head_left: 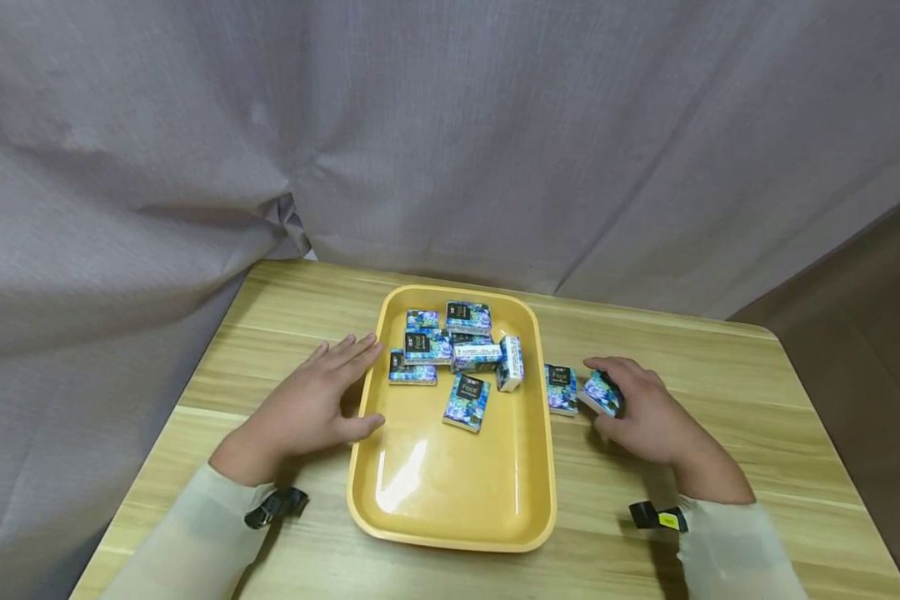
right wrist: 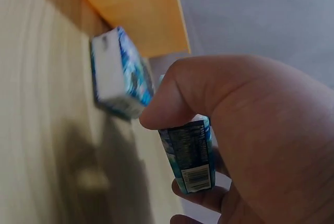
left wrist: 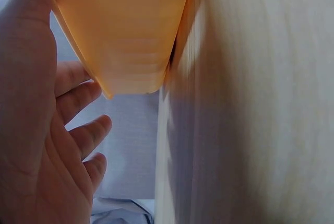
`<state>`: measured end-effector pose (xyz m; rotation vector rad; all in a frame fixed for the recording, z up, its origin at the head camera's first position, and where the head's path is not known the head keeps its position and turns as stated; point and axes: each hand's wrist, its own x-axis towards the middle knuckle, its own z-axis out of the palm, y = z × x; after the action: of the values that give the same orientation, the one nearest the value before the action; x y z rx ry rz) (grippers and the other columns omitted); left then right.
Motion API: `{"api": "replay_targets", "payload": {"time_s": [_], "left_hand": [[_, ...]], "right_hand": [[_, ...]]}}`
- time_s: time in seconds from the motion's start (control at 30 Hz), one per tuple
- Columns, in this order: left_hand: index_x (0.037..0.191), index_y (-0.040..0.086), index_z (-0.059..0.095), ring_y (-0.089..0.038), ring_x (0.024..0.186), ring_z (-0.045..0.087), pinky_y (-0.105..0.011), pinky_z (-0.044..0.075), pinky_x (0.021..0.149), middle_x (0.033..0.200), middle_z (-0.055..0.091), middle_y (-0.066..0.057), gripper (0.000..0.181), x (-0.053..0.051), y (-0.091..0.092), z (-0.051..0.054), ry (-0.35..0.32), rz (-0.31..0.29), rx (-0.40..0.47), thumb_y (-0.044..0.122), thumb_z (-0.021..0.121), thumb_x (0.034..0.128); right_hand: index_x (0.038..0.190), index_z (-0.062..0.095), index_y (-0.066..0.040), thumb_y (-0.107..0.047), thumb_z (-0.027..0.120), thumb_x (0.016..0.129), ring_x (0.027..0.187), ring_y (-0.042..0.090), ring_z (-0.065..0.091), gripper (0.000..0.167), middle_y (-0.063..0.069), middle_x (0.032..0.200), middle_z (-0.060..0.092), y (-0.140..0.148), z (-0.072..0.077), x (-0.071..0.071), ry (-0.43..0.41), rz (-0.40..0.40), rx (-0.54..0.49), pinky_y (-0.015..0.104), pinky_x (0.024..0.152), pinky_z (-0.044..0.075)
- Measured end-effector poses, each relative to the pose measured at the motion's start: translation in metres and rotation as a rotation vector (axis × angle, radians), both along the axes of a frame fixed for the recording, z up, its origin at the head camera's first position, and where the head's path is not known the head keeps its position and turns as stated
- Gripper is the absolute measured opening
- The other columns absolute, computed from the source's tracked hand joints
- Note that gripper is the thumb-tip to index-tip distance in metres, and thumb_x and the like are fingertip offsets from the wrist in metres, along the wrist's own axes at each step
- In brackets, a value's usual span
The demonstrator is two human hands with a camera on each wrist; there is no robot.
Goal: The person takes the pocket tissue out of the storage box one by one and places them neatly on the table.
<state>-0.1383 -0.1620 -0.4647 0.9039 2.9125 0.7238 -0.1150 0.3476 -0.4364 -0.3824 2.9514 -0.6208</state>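
Observation:
A yellow tray (head_left: pixel 450 500) holds several blue patterned packs, one of them (head_left: pixel 467 402) lying apart from the cluster. My left hand (head_left: pixel 300 412) rests at the tray's left rim with fingers extended; in the left wrist view the hand (left wrist: pixel 49 125) is beside the tray wall (left wrist: pixel 125 31). My right hand (head_left: pixel 648 417) pinches a pack (head_left: pixel 602 393) between thumb and fingers, right of the tray. In the right wrist view this pack (right wrist: pixel 190 156) shows a barcode on its end. Another pack (head_left: pixel 561 389) lies on the table against the tray's right side.
The wooden table (head_left: pixel 727 400) extends on both sides of the tray. Grey curtain (head_left: pixel 457 142) hangs behind the table and along its left side. Black straps with small devices (head_left: pixel 276 507) are on both wrists.

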Motion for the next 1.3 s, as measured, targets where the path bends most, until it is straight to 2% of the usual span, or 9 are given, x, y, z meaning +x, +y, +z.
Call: {"api": "replay_targets", "payload": {"time_s": [0.07,0.4,0.6,0.8,0.97,1.3], "left_hand": [[0.178,0.018,0.036,-0.037,0.171,0.035,-0.066,0.022,0.141,0.186,0.033,-0.001,0.106,0.000,0.000,0.000,-0.001,0.001,0.001,0.065,0.080,0.0948],[0.179,0.018,0.035,-0.036,0.171,0.034,-0.066,0.021,0.141,0.186,0.031,0.000,0.105,-0.001,-0.001,-0.002,-0.001,-0.004,-0.002,0.066,0.079,0.0957],[0.179,0.018,0.035,-0.036,0.171,0.035,-0.066,0.021,0.141,0.186,0.031,0.000,0.105,-0.001,-0.001,-0.002,-0.004,-0.003,0.000,0.066,0.079,0.0958],[0.179,0.018,0.035,-0.036,0.171,0.034,-0.067,0.021,0.141,0.186,0.031,0.000,0.105,0.000,-0.001,-0.001,-0.010,0.000,0.000,0.066,0.079,0.0957],[0.179,0.019,0.034,-0.037,0.171,0.035,-0.067,0.021,0.141,0.186,0.031,0.000,0.105,-0.001,-0.002,-0.001,-0.008,-0.001,0.003,0.066,0.079,0.0956],[0.178,0.018,0.035,-0.037,0.171,0.035,-0.067,0.021,0.141,0.186,0.031,-0.001,0.105,-0.001,-0.002,-0.001,-0.004,-0.004,0.009,0.065,0.079,0.0956]], "right_hand": [[0.167,0.048,-0.012,-0.011,0.081,0.090,0.150,0.050,0.047,0.084,0.024,0.170,0.049,0.003,-0.004,-0.001,-0.002,0.003,-0.001,0.075,0.120,0.038],[0.166,0.049,-0.013,-0.011,0.082,0.088,0.151,0.054,0.045,0.085,0.024,0.168,0.052,0.009,-0.013,-0.003,-0.014,-0.003,-0.013,0.076,0.121,0.037],[0.168,0.048,-0.016,-0.013,0.085,0.088,0.156,0.057,0.039,0.088,0.022,0.170,0.051,0.011,-0.020,-0.005,-0.029,-0.017,0.012,0.080,0.123,0.035],[0.176,0.036,-0.023,-0.012,0.087,0.083,0.158,0.057,0.037,0.106,0.025,0.171,0.050,0.013,-0.028,-0.008,-0.039,-0.012,0.019,0.081,0.126,0.032],[0.182,0.023,-0.030,-0.012,0.089,0.079,0.159,0.059,0.035,0.123,0.029,0.172,0.047,0.012,-0.028,-0.010,-0.068,-0.014,0.017,0.084,0.124,0.033],[0.182,0.022,-0.031,-0.013,0.090,0.080,0.161,0.055,0.036,0.124,0.024,0.172,0.049,0.015,-0.027,-0.015,-0.098,0.040,0.006,0.085,0.123,0.036]]}}
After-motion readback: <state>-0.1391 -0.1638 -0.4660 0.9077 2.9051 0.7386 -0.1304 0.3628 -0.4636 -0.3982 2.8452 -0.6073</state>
